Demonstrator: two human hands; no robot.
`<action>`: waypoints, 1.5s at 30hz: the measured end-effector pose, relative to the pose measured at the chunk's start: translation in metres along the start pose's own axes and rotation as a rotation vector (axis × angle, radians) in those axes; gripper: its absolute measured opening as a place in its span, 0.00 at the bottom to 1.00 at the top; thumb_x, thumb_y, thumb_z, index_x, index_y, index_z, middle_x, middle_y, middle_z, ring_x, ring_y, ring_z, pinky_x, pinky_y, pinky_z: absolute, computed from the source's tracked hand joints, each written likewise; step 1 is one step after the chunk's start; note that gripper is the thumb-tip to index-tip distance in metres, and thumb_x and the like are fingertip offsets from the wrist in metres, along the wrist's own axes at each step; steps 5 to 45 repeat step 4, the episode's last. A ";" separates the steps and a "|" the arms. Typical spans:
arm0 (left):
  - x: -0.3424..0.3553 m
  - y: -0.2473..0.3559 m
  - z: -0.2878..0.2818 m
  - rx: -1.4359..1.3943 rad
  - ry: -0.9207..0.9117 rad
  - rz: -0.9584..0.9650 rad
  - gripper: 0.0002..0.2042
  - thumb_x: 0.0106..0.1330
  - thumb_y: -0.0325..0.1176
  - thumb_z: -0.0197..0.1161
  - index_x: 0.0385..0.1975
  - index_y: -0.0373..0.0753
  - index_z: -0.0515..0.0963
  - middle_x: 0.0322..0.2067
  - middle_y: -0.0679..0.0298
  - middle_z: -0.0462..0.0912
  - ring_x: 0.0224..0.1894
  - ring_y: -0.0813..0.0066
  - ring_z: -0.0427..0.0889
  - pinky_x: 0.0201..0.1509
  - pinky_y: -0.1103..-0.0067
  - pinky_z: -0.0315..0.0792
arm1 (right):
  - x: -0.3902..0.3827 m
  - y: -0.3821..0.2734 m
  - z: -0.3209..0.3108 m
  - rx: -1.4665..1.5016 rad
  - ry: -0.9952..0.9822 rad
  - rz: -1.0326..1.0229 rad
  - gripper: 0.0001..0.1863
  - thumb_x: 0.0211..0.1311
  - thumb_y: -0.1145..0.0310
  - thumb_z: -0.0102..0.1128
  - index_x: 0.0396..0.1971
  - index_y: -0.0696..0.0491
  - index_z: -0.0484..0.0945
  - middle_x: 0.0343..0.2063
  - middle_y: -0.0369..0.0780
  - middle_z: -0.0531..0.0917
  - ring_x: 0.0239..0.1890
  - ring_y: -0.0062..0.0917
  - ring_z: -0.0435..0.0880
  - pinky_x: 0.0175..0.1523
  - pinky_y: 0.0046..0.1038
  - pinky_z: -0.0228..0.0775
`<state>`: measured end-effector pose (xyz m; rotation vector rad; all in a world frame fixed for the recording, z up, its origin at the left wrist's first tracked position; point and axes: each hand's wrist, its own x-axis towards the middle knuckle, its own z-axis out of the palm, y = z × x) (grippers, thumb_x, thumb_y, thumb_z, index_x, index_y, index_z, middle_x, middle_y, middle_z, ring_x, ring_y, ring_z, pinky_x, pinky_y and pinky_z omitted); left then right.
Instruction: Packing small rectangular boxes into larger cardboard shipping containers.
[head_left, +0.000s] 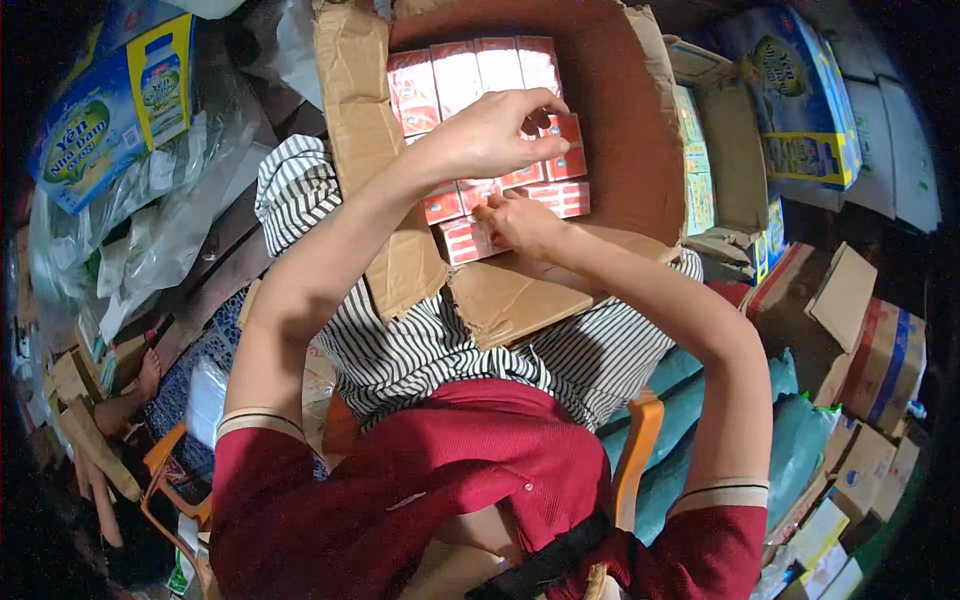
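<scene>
An open brown cardboard carton (620,110) rests in front of my lap, its near flap (515,300) folded outward. Inside, small red-and-white boxes (415,90) are packed in rows toward its left side. My left hand (500,135) hovers over the middle rows, thumb and curled fingers apart, with nothing visible between them. Nearer to me, my right hand (530,222) has its fingers bent and pressed together on a red box (470,240) in the near row. The fingertips partly cover that box, and my left wrist hides some of the boxes behind it.
To the right stand another open carton (740,150), a large blue-and-yellow box (805,100) and stacked brown cartons (880,365). Blue packaging under clear plastic (200,165) lies at the left. Teal bags (690,450) sit beside the orange chair arm (637,450). Another person's foot (150,375) shows at the left.
</scene>
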<state>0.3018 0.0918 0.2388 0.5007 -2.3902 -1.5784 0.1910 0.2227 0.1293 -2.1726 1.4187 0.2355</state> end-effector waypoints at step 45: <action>0.000 -0.006 0.003 0.048 0.032 0.017 0.21 0.60 0.40 0.58 0.49 0.34 0.69 0.39 0.55 0.78 0.43 0.68 0.77 0.48 0.76 0.70 | 0.020 -0.007 -0.002 -0.113 -0.098 0.027 0.23 0.43 0.70 0.59 0.45 0.52 0.71 0.43 0.42 0.74 0.47 0.34 0.74 0.57 0.31 0.61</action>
